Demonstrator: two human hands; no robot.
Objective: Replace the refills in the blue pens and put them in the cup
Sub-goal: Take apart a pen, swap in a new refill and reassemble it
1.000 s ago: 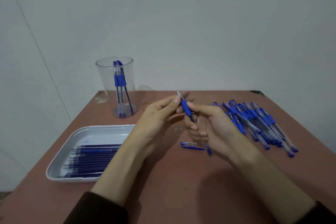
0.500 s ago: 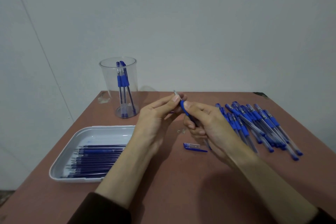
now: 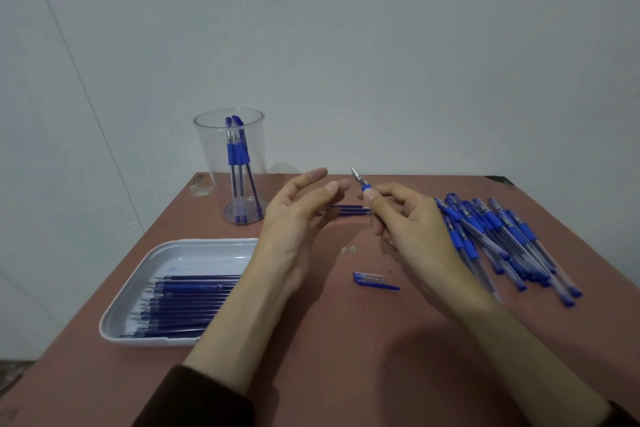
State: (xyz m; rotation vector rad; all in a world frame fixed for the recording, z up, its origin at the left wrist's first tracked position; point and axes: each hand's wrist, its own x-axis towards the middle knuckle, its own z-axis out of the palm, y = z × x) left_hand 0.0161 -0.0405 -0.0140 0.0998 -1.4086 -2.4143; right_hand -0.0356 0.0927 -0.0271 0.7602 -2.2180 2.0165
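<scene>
Pen [image 3: 360, 182] sits tip-up, pinched by the right hand [image 3: 412, 232]; left hand [image 3: 294, 215] hovers beside it, fingers loosely open; 1 cap [image 3: 374, 280] lies nearby

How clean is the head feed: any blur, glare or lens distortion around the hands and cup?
Head view: light dim and even, soft arm shadows on the table; little glare on the clear cup; the right hand holding the pen and the pen pile look slightly soft; the wide lens splays the table edges.
</scene>
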